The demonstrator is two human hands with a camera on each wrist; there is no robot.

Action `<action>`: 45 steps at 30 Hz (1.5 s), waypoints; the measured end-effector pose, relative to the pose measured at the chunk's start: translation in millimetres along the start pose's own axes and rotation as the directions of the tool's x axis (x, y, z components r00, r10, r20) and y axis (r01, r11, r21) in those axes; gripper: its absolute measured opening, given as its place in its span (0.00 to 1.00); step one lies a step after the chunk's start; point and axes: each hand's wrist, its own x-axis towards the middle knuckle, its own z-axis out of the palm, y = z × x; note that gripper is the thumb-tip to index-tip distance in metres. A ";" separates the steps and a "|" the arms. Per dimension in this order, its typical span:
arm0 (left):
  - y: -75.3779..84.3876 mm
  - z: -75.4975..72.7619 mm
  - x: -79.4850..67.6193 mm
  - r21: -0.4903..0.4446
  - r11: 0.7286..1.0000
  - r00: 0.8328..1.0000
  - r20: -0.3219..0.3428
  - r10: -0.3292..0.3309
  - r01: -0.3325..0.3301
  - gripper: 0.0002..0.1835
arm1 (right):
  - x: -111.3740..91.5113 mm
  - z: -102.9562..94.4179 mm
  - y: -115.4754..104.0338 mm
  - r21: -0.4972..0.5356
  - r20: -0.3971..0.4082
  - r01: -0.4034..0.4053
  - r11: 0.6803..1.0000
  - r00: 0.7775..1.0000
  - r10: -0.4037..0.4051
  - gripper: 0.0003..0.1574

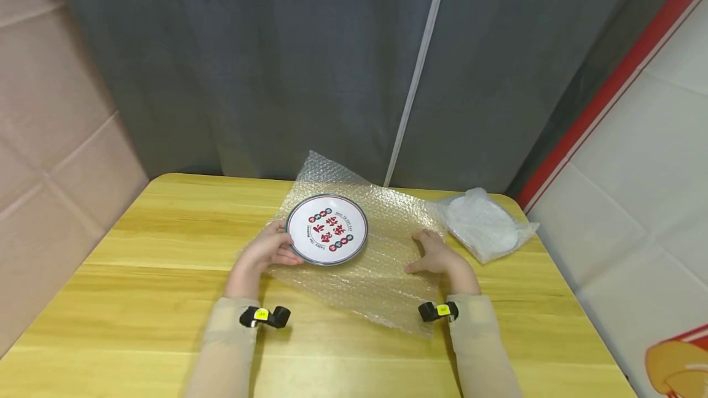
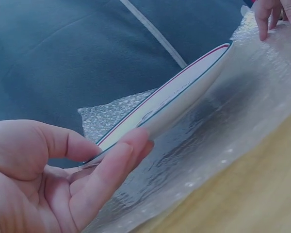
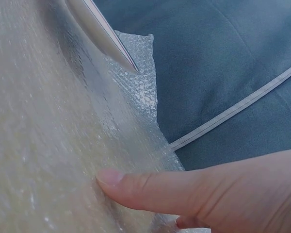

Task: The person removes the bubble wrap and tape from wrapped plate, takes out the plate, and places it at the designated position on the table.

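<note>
A round white plate [image 1: 327,230] with a dark rim and red lettering is held at its left edge by my left hand [image 1: 270,247]. In the left wrist view the thumb lies on top of the plate's rim [image 2: 184,87] and the fingers support it from beneath; the plate is tilted, raised above the bubble wrap [image 2: 262,82]. A sheet of bubble wrap [image 1: 381,287] lies spread under the plate. On its right part rests my right hand [image 1: 437,255], thumb and fingers spread apart. The right wrist view shows the straight thumb [image 3: 150,189] touching the sheet; the other fingers are mostly hidden.
At the table's back right corner lies a bubble-wrapped bundle [image 1: 482,225], whitish and roundish. The wooden table [image 1: 138,281] ends at a grey curtain [image 1: 310,66] behind. A white wall with a red stripe [image 1: 636,158] stands on the right.
</note>
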 end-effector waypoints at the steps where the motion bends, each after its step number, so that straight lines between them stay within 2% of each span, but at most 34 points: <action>1: 0.4 -0.6 0.0 -0.001 1.000 1.000 0.000 0.000 0.000 0.22 | -0.3 -0.3 -0.2 0.002 -0.001 0.000 1.000 1.000 0.000 0.54; 12: 6.7 -7.3 -3.7 -0.021 1.000 1.000 -0.023 0.008 -0.009 0.24 | -0.8 -1.3 0.8 0.003 -0.003 0.004 1.000 1.000 -0.004 0.54; 19: 7.6 -15.3 -7.7 -0.051 0.999 0.997 -0.078 -0.008 0.004 0.23 | -0.5 0.3 0.5 0.022 -0.002 0.005 1.000 1.000 -0.005 0.54; 28: 11.8 -24.3 -11.6 -0.091 0.996 0.991 -0.130 -0.024 0.012 0.31 | 1.5 -0.1 0.9 0.023 -0.003 0.008 1.000 1.000 -0.008 0.54; 45: 17.8 -36.9 -21.0 -0.112 0.993 0.980 -0.197 0.018 -0.041 0.26 | 0.6 0.1 2.4 0.029 -0.004 0.013 0.999 1.000 -0.013 0.54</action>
